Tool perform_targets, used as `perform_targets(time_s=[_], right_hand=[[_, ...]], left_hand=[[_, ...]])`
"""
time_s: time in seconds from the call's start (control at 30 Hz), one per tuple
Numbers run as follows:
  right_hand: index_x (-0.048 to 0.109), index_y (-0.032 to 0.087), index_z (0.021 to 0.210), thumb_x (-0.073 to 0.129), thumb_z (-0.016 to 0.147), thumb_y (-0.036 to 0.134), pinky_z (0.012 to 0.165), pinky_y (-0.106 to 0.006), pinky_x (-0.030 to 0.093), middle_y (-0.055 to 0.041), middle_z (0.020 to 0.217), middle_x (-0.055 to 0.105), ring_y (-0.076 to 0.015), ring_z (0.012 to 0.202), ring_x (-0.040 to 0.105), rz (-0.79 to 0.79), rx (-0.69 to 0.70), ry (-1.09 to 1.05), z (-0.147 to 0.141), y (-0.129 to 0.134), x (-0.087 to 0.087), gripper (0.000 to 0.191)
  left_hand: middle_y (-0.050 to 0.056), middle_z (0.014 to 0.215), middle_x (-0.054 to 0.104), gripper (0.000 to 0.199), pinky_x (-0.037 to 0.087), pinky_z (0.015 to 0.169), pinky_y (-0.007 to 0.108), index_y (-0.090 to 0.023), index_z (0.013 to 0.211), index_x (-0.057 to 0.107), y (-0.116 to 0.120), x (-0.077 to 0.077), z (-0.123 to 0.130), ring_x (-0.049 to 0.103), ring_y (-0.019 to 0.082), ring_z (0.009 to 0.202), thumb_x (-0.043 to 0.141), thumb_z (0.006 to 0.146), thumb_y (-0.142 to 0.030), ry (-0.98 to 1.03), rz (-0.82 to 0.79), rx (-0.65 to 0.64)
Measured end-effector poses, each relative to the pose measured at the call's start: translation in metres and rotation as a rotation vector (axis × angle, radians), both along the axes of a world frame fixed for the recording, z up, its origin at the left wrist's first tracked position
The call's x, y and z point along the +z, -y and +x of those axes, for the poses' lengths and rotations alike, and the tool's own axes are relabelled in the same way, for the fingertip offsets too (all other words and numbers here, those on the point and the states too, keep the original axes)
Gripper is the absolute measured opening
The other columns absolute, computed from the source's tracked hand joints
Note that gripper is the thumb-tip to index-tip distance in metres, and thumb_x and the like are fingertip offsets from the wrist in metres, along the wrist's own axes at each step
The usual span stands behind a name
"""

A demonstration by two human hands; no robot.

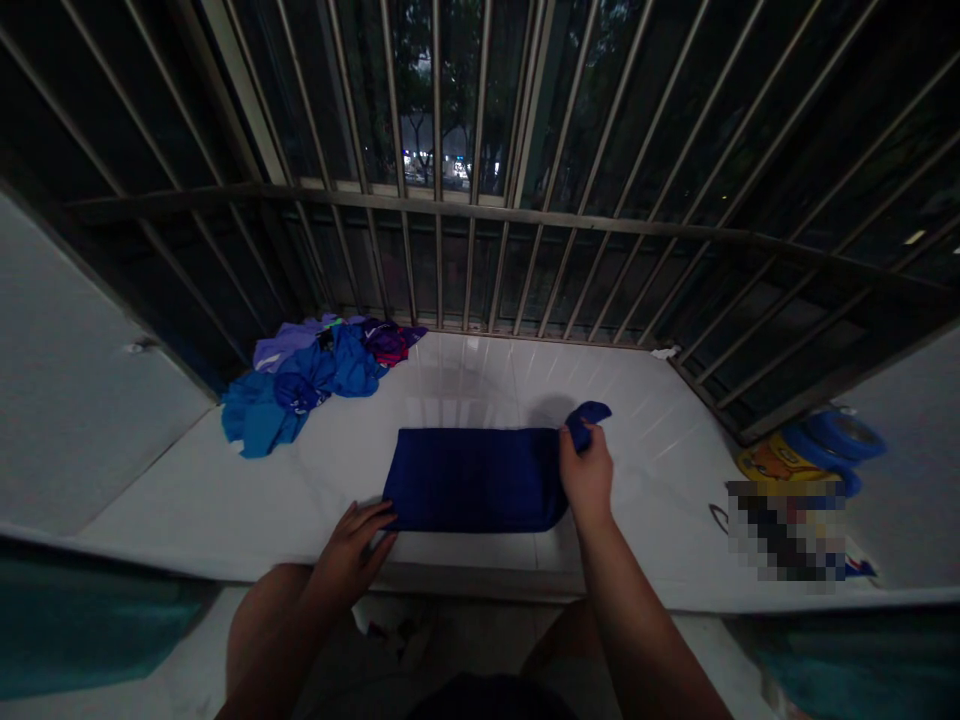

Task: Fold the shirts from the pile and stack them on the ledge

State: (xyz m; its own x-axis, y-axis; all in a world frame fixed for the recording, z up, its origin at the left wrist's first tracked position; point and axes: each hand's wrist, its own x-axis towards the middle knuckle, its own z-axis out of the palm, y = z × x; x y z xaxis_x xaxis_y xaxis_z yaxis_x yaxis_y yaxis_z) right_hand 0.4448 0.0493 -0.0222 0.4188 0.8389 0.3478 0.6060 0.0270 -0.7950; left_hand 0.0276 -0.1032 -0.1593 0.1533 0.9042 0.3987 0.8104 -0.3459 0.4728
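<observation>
Blue cloth: we see the cloth (476,480) lying on the white ledge (465,385) between the hands, a flat, roughly rectangular panel with a loose end curling up at its far right corner.
Left hand: we note the hand (354,550) at the near left corner, fingertips on the cloth edge, fingers slightly spread and thumb apart.
Right hand: we record the hand (589,480) closed, gripping the cloth at its right side, the loose end rising past the fingers.
Clothes pile: we find blue, lilac and dark purple clothes (322,365) crumpled at the left of the ledge, apart from the cloth.
Right end: we observe a yellow and blue item (784,458) by the wall; a pixelated patch hides whatever lies just nearer.
Window: we see metal bars (480,212) beyond the ledge.
</observation>
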Motion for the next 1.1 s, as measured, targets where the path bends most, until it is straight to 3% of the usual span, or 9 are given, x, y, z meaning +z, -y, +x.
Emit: perform_targets(time_s=[0.1, 0.2, 0.27, 0.33, 0.5, 0.67, 0.8, 1.0, 1.1], right_hand=[[0.066, 0.018, 0.129, 0.056, 0.105, 0.044, 0.113, -0.047, 0.054, -0.0214, 0.15, 0.068, -0.0305, 0.131, 0.07, 0.086, 0.333, 0.136, -0.09, 0.008, -0.008, 0.037], [0.066, 0.015, 0.137, 0.061, 0.1, 0.021, 0.124, -0.045, 0.046, -0.0203, 0.161, 0.061, -0.028, 0.146, 0.061, -0.038, 0.711, 0.362, -0.175, 0.032, -0.037, 0.038], [0.066, 0.015, 0.141, 0.064, 0.098, 0.016, 0.128, -0.048, 0.042, -0.0185, 0.165, 0.058, -0.0294, 0.153, 0.055, -0.137, 0.899, 0.498, -0.214, 0.051, -0.058, 0.043], [0.066, 0.014, 0.143, 0.062, 0.1, 0.017, 0.132, -0.054, 0.036, -0.0178, 0.167, 0.057, -0.0317, 0.159, 0.047, -0.191, 0.949, 0.539, -0.236, 0.067, -0.074, 0.043], [0.061, 0.011, 0.15, 0.062, 0.103, 0.025, 0.137, -0.056, 0.025, -0.0173, 0.172, 0.05, -0.0315, 0.166, 0.036, -0.226, 0.97, 0.54, -0.233, 0.076, -0.084, 0.049], [0.058, 0.011, 0.154, 0.063, 0.105, 0.032, 0.138, -0.052, 0.024, -0.0159, 0.173, 0.05, -0.0298, 0.166, 0.036, -0.169, 1.041, 0.588, -0.223, 0.077, -0.083, 0.054], [0.061, 0.014, 0.151, 0.064, 0.106, 0.035, 0.137, -0.051, 0.026, -0.0134, 0.171, 0.053, -0.0289, 0.166, 0.037, -0.09, 1.167, 0.629, -0.213, 0.087, -0.087, 0.049], [0.051, 0.013, 0.162, 0.078, 0.097, 0.062, 0.137, -0.055, 0.026, -0.0198, 0.164, 0.059, -0.032, 0.16, 0.044, 0.013, 1.328, 0.679, -0.194, 0.102, -0.088, 0.086], [0.059, 0.014, 0.154, 0.08, 0.097, 0.058, 0.137, -0.053, 0.027, -0.0173, 0.162, 0.062, -0.0309, 0.158, 0.047, 0.045, 1.325, 0.722, -0.192, 0.106, -0.089, 0.075]], left_hand=[[0.007, 0.137, 0.08, 0.029, 0.044, 0.13, 0.066, -0.032, 0.128, 0.078, 0.001, 0.001, -0.001, 0.075, 0.029, 0.131, 0.065, 0.106, -0.044, 0.053, -0.027, 0.02], [0.007, 0.133, 0.082, 0.028, 0.042, 0.131, 0.065, -0.03, 0.126, 0.078, 0.0, 0.004, 0.0, 0.077, 0.028, 0.128, 0.063, 0.106, -0.043, 0.093, -0.044, 0.043], [0.007, 0.13, 0.083, 0.026, 0.041, 0.132, 0.065, -0.03, 0.122, 0.078, 0.0, 0.007, 0.001, 0.079, 0.027, 0.124, 0.062, 0.106, -0.042, 0.105, -0.051, 0.05], [0.007, 0.126, 0.084, 0.024, 0.041, 0.132, 0.064, -0.029, 0.118, 0.079, 0.0, 0.011, 0.003, 0.08, 0.027, 0.121, 0.06, 0.107, -0.04, 0.116, -0.062, 0.051], [0.005, 0.123, 0.085, 0.024, 0.044, 0.131, 0.062, -0.029, 0.116, 0.08, 0.003, 0.026, 0.005, 0.08, 0.026, 0.118, 0.058, 0.108, -0.037, 0.19, -0.078, 0.065], [0.009, 0.126, 0.083, 0.03, 0.065, 0.109, 0.047, -0.025, 0.116, 0.079, 0.006, 0.028, 0.0, 0.08, 0.026, 0.117, 0.057, 0.109, -0.045, 0.375, -0.047, 0.172], [0.011, 0.136, 0.079, 0.034, 0.062, 0.113, 0.048, -0.024, 0.125, 0.075, 0.001, 0.029, -0.001, 0.075, 0.027, 0.129, 0.054, 0.111, -0.046, 0.392, -0.006, 0.236], [0.01, 0.164, 0.062, 0.044, 0.042, 0.131, 0.06, -0.027, 0.152, 0.066, -0.053, 0.052, 0.026, 0.053, 0.027, 0.157, 0.043, 0.114, -0.033, 0.078, -0.093, -0.071], [0.01, 0.166, 0.06, 0.044, 0.031, 0.133, 0.071, -0.03, 0.153, 0.066, -0.094, 0.059, 0.043, 0.05, 0.033, 0.159, 0.052, 0.111, -0.032, -0.11, -0.153, -0.137]])
